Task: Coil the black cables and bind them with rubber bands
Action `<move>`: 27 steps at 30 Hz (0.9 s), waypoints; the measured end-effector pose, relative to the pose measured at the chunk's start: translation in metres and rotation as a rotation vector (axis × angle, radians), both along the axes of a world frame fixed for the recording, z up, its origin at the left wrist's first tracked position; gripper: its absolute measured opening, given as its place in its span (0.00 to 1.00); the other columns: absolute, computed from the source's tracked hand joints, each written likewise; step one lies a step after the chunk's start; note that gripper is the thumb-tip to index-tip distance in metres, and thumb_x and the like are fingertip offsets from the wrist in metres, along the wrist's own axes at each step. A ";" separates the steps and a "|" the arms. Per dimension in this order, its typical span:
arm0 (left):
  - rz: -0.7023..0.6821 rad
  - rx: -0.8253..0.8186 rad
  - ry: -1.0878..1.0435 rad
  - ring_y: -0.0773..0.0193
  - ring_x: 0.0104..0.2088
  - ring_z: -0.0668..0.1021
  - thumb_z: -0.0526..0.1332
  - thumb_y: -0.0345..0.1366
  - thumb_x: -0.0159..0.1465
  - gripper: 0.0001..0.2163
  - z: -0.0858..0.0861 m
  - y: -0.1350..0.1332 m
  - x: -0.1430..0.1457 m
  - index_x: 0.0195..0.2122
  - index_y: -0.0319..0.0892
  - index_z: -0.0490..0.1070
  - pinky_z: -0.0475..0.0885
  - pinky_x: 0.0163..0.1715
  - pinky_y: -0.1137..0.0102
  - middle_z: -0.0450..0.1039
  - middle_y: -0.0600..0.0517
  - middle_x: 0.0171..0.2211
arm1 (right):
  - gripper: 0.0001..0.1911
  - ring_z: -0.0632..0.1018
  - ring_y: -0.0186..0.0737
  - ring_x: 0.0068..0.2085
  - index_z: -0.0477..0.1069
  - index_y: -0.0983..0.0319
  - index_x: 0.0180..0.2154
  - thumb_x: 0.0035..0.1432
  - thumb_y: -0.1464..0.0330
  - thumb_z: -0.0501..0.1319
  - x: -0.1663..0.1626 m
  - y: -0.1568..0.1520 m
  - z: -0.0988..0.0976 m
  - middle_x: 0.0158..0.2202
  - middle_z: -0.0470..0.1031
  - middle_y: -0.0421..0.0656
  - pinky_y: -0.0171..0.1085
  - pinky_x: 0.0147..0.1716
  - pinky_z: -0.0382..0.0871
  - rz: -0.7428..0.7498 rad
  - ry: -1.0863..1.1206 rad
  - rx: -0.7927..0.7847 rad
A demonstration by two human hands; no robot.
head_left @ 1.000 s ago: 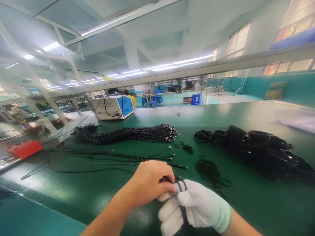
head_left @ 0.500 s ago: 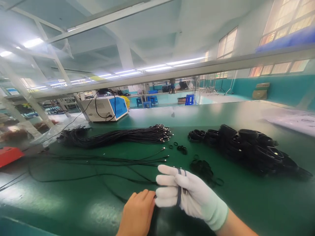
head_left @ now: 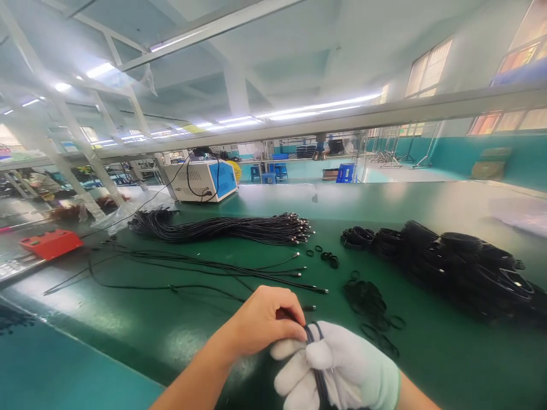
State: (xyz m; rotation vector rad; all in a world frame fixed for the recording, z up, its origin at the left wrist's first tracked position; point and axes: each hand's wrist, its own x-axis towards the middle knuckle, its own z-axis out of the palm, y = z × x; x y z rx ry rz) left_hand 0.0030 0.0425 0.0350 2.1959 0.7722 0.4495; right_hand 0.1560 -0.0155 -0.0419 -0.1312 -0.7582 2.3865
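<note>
My bare left hand [head_left: 260,322] is closed, its thumb and fingers pinching a black cable [head_left: 319,376] at the fingertips of my right hand. Wearing a white glove, my right hand [head_left: 346,361] has that cable looped around its fingers, with the thumb pressed over the strands. The lower part of the loops runs out of view. Several loose black cables [head_left: 205,261] lie just beyond my hands, with metal plugs at their right ends. Small black bands [head_left: 365,299] are heaped to the right of my hands.
A thick bundle of straight black cables [head_left: 217,229] lies farther back. Coiled cables [head_left: 457,259] are piled at the right. A white and blue machine [head_left: 205,179] stands at the back, a red box [head_left: 52,244] at the left edge. A metal shelf bar [head_left: 299,121] crosses above the green table [head_left: 273,202].
My left hand has moved from beside the lower right-hand fingers up to the top of the loops. More strands now wrap my right hand. The view has swung to the left.
</note>
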 end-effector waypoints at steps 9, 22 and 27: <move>0.306 0.352 0.194 0.63 0.30 0.73 0.48 0.33 0.65 0.13 -0.071 0.003 -0.023 0.30 0.42 0.71 0.63 0.31 0.69 0.72 0.52 0.29 | 0.19 0.59 0.28 0.25 0.65 0.65 0.39 0.45 0.70 0.68 -0.001 0.002 0.027 0.24 0.53 0.33 0.34 0.29 0.54 -0.331 0.132 -0.037; 0.081 0.883 0.161 0.67 0.24 0.68 0.62 0.35 0.58 0.07 -0.039 -0.041 -0.015 0.25 0.42 0.66 0.54 0.25 0.69 0.69 0.57 0.23 | 0.14 0.71 0.37 0.34 0.70 0.69 0.41 0.52 0.70 0.65 0.003 -0.003 0.012 0.34 0.69 0.46 0.39 0.38 0.62 -0.334 -0.324 0.067; 0.011 0.460 0.149 0.69 0.28 0.71 0.63 0.32 0.57 0.02 -0.012 -0.022 -0.031 0.28 0.44 0.72 0.61 0.30 0.73 0.71 0.58 0.27 | 0.17 0.62 0.30 0.28 0.63 0.68 0.34 0.46 0.68 0.67 -0.010 -0.008 0.004 0.26 0.56 0.38 0.33 0.29 0.54 -0.014 -0.110 0.024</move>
